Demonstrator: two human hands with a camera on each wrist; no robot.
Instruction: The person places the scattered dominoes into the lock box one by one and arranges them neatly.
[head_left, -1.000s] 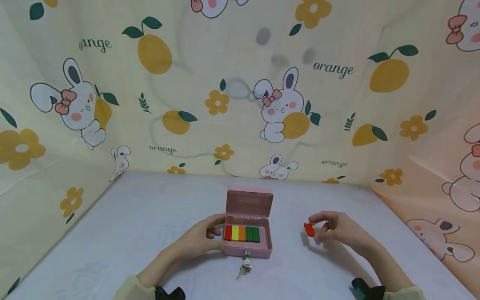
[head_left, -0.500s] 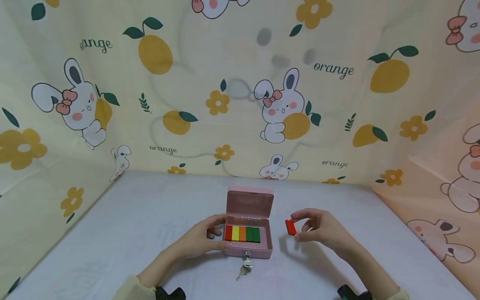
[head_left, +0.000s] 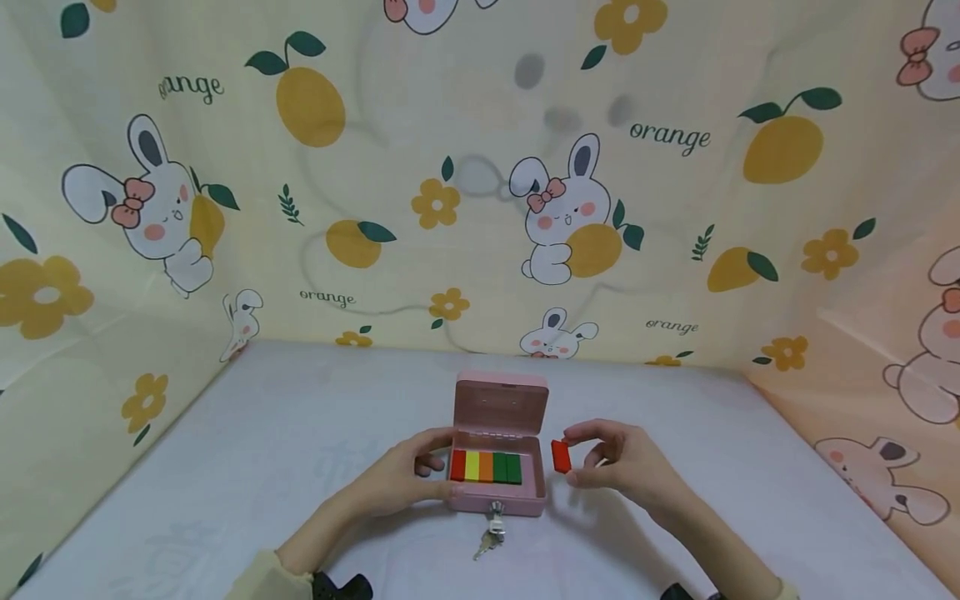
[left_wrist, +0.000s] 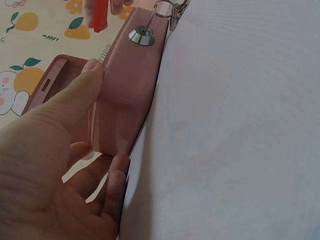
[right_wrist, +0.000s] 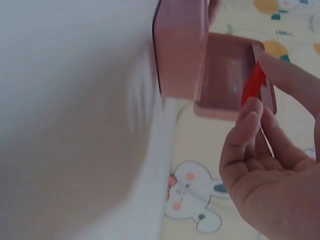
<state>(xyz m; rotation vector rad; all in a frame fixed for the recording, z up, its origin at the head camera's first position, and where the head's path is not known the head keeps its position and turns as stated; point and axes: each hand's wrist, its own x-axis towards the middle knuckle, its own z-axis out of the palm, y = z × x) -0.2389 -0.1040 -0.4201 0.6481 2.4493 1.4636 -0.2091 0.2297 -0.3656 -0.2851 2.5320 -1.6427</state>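
A small pink cash box (head_left: 517,506) stands on the table with its lid (head_left: 501,407) raised. Inside it, a row of coloured blocks (head_left: 486,467) runs red, yellow, orange and green from the left. My left hand (head_left: 393,479) grips the box's left side; in the left wrist view its thumb lies on the rim and its fingers curl at the side wall (left_wrist: 112,122). Between thumb and fingertips my right hand (head_left: 626,467) pinches a red block (head_left: 561,457), held upright just right of the box. The right wrist view shows this block (right_wrist: 254,82) against the lid.
Keys (head_left: 489,540) hang from the lock on the box's front. White cloth (head_left: 300,433) covers the table. A patterned curtain (head_left: 390,150) with rabbits and oranges rises behind and along both sides.
My right hand has carried the red block leftward, from well right of the box to close beside it. The left hand and the box have stayed in place.
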